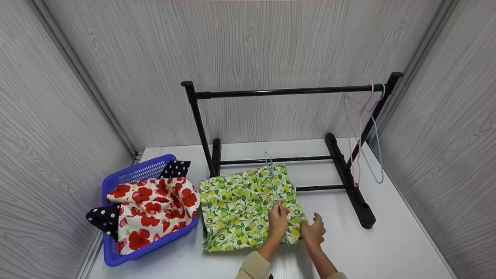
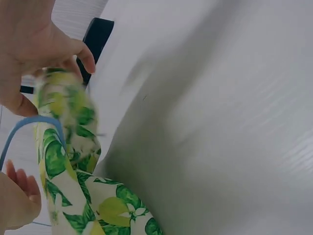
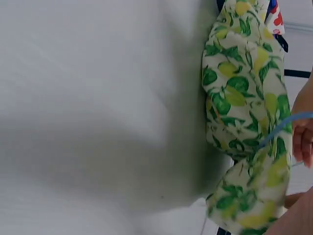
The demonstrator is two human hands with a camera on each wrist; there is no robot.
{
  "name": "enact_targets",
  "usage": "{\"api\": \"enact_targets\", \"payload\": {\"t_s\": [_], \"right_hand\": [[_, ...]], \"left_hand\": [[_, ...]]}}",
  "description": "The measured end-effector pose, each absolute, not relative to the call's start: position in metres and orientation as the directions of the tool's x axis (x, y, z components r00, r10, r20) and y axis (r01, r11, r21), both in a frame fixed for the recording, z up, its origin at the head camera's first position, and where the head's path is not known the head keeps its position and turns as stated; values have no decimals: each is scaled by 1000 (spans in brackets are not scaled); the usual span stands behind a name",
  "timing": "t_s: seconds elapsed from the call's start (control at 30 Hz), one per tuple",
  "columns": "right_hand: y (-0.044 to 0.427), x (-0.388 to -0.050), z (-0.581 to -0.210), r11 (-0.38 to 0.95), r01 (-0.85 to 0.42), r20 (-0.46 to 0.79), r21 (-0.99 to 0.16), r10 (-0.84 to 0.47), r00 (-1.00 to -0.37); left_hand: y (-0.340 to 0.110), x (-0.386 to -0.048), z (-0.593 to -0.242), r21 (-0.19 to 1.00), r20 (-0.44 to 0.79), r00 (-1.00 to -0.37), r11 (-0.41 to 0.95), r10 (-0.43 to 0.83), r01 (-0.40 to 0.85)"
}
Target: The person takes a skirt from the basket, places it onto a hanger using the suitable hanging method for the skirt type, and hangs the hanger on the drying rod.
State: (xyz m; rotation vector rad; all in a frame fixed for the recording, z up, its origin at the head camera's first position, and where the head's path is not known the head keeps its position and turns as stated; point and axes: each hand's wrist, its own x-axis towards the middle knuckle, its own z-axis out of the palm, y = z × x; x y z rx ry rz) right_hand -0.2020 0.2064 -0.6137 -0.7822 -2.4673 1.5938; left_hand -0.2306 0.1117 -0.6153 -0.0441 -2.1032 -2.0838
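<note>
A lemon-print cloth (image 1: 240, 209), green and yellow on white, lies spread at the table's front middle. On its right part is a thin light-blue hanger (image 1: 270, 166), its hook toward the rack; its bent end (image 2: 34, 119) shows in the left wrist view. My left hand (image 1: 277, 223) grips the hanger over the cloth. At the cloth's right edge my right hand (image 1: 314, 231) pinches the fabric between thumb and fingers, lifting and folding it around the hanger's end. The right wrist view shows the folded edge blurred, with that hand mostly cut off.
A blue plastic basket (image 1: 149, 254) on the left holds a red-flowered cloth (image 1: 155, 209) and black polka-dot fabric (image 1: 104, 217). Behind stands a black rack (image 1: 279, 92), with a pink hanger (image 1: 358, 155) and a blue hanger (image 1: 378, 147) at its right end. Wood-grain walls enclose the table.
</note>
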Motion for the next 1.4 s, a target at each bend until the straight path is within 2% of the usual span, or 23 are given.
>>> {"api": "enact_targets", "payload": {"t_s": [0.1,0.17,0.23,0.4,0.5,0.63,0.73,0.87,1.0,1.4], "right_hand": [[214,-209,-616,401,359,-203,-843,381,-902],[218,-213,-619,410,338,-209,-847,328,-921],[220,-217,-622,404,311,-192,-860,308,-932],[222,-222,-621,374,173,-49,-911,320,-946],[221,-221,-619,306,146,-17,-941,387,-922],[226,-214,-624,112,243,-162,-964,477,-864],[234,-209,-632,23,349,-296,-937,480,-826],[241,-211,-643,120,441,-356,-890,423,-833],[241,-225,-648,213,443,-351,-871,361,-864],[238,-266,-657,159,437,-436,-885,42,-899]], "left_hand": [[114,-230,-617,990,125,-984,-50,-126,132],[116,-230,-619,991,108,-984,-68,-144,119],[118,-230,-621,992,99,-979,-53,-178,110],[119,-229,-625,993,120,-938,53,-324,109],[116,-229,-626,990,132,-902,97,-412,100],[112,-230,-625,986,160,-867,126,-473,114],[110,-230,-624,982,175,-863,145,-473,120],[108,-230,-624,983,171,-888,139,-426,123],[106,-231,-623,984,175,-909,103,-379,147],[103,-227,-622,987,163,-935,49,-315,155]]}}
